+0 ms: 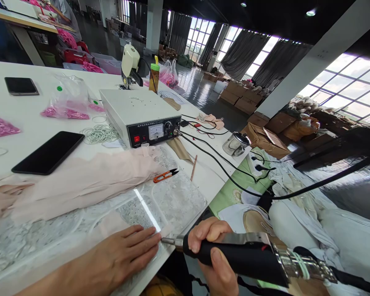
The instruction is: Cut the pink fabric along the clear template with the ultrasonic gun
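Note:
My left hand (131, 250) lies flat, palm down, fingers stretched, over thin pale pink fabric (111, 224) on a glossy marbled board (180, 201). In my right hand (216, 255) is a black handheld ultrasonic welder (243, 253). Its metal tip points left and reaches close to my left fingertips at the board's edge; whether it touches the fabric I cannot tell. More pale pink fabric (89, 172) is spread behind my left hand. Orange thread snips (165, 175) lie on the board beyond. The welder's white control box (132, 111) stands on the table behind them.
Black cables (228, 174) run from the box across the right side. A large black phone (49, 153), rubber bands (100, 133) and bags of pink pieces (68, 102) lie at left. A lidded glass mug (236, 144) stands by the right edge. White cloth (320, 218) is piled beyond it.

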Demonstrator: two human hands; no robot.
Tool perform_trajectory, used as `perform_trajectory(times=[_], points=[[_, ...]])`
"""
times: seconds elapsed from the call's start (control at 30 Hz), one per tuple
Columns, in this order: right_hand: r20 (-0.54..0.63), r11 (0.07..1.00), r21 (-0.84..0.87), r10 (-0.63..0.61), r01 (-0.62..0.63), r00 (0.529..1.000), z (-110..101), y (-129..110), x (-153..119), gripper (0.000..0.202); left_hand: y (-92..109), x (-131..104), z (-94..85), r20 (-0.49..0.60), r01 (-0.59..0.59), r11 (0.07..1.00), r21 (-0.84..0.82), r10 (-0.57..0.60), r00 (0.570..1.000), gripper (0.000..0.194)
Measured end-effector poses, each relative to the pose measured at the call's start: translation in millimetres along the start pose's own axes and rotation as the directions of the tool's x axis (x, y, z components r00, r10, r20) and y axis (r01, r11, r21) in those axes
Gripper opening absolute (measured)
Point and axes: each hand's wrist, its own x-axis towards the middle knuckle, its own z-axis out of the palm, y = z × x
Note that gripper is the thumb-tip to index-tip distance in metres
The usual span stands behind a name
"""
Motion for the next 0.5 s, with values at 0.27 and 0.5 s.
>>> perform_trajectory(times=[0.27, 0.5], points=[[-0.031, 0.983, 0.133, -0.127, 0.130, 0.991, 8.1, -11.0, 13.5, 0.013, -2.6, 3.3, -7.2, -0.075, -0.034, 0.999, 0.013, 0.035, 0.997, 0.058], [-0.050, 0.987, 0.061, -0.146, 0.149, 0.988, -3.1, 7.6, 11.4, 0.020, -7.0, 0.0, -0.8, -0.127, -0.007, 1.000, -0.028, 0.003, 0.992, 0.040]])
